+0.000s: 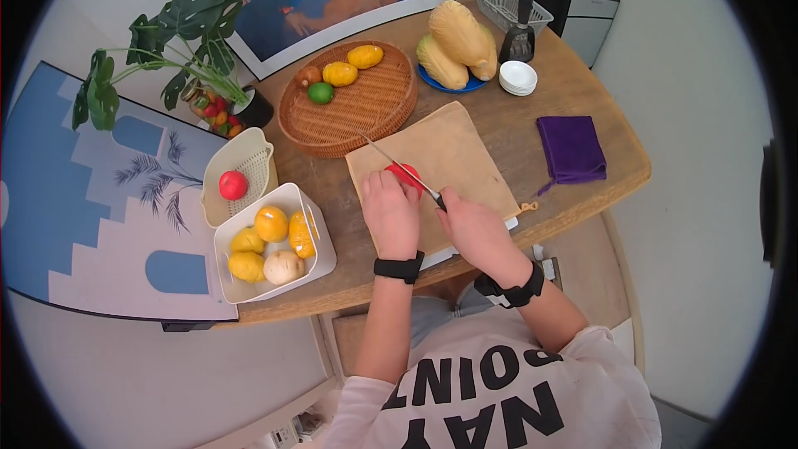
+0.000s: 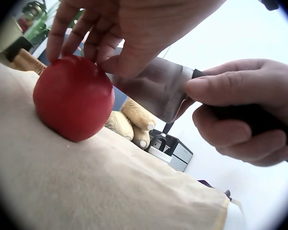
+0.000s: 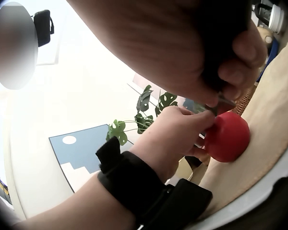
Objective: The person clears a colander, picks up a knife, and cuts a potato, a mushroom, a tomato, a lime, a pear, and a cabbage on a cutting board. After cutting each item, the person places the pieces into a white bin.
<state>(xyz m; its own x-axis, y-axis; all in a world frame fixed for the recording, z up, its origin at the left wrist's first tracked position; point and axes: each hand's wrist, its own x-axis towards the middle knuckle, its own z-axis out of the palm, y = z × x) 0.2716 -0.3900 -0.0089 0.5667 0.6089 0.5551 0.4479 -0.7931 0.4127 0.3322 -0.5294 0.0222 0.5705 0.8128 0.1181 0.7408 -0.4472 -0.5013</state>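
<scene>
A red tomato (image 2: 72, 100) sits on a beige cloth-like mat (image 1: 465, 154) in front of the person. The left hand (image 1: 391, 212) holds the tomato from above, its bent fingertips and thumb on the top. Black handle in its grip, the right hand (image 1: 486, 237) holds a broad-bladed knife (image 2: 156, 86). In the head view the blade crosses over the tomato, pointing away to the left. The left wrist view shows the blade close beside the left thumb, at the tomato's upper side. The right wrist view has the tomato partly behind the left fingers.
Behind the mat stands a round wicker tray (image 1: 391, 120) with yellow fruits, a lime and an onion. To the left, a white bin (image 1: 320, 270) holds several yellow fruits; a cream basket (image 1: 264, 154) holds another red one. A purple cloth (image 1: 573, 150) and white bowls (image 1: 518, 76) lie right.
</scene>
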